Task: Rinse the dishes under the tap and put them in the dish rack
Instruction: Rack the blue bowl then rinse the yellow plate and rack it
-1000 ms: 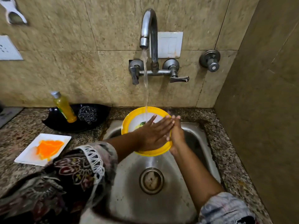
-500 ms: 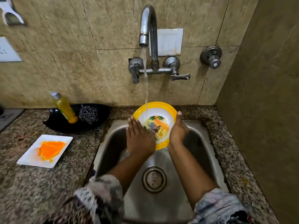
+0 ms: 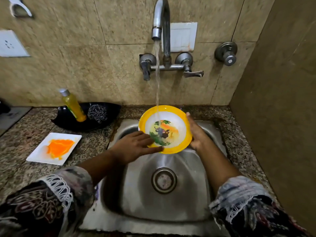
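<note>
The right hand (image 3: 196,134) grips the yellow-rimmed picture bowl's (image 3: 177,124) right edge under the stream, while the flat left hand (image 3: 135,147) rubs its near-left rim.

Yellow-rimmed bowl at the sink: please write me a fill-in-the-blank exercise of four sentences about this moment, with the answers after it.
1. Water from the tap falls into the yellow-rimmed ____.
2. The right hand grips the bowl at its ____ edge.
3. The square white plate on the counter is smeared with ____ residue.
4. The left hand lies with its fingers on the bowl's ____ side.

Missing words: bowl; right; orange; left
</note>
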